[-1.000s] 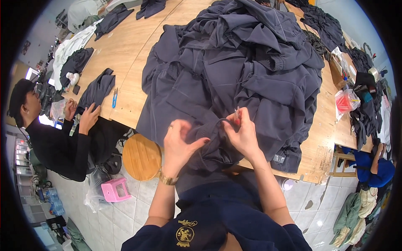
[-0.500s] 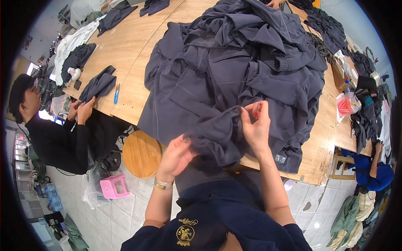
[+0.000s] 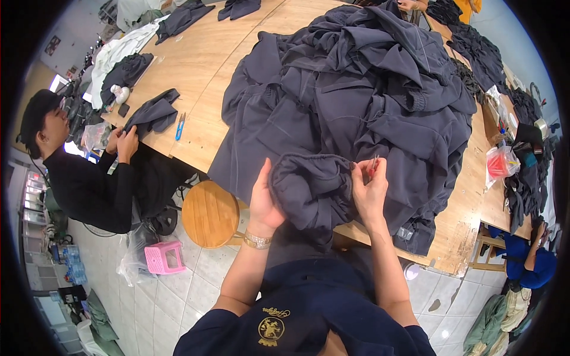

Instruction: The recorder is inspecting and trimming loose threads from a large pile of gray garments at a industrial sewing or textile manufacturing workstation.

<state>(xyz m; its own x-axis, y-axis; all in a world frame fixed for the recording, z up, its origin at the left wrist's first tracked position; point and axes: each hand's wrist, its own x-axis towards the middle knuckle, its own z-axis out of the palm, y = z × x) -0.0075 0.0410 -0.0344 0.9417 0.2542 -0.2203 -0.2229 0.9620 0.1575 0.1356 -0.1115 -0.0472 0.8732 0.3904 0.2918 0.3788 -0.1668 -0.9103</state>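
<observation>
A big heap of dark grey garments (image 3: 356, 101) covers the wooden table (image 3: 208, 113). A bunched part of one dark grey garment (image 3: 312, 190) hangs over the table's near edge between my hands. My left hand (image 3: 264, 199) grips its left side from below, a gold watch on the wrist. My right hand (image 3: 369, 187) pinches the garment's right edge and also holds a small red-handled thread snip (image 3: 373, 167) between its fingers.
A person in black (image 3: 77, 172) sits at the left, handling a dark garment (image 3: 155, 113), with a blue snip (image 3: 180, 126) beside it. A round wooden stool (image 3: 209, 213) and a pink plastic stool (image 3: 160, 256) stand on the tiled floor. More garments lie at the right.
Both my hands moved together onto the garment's bunched part. The left hand went from below the table edge up onto the cloth, and the right hand came down a little.
</observation>
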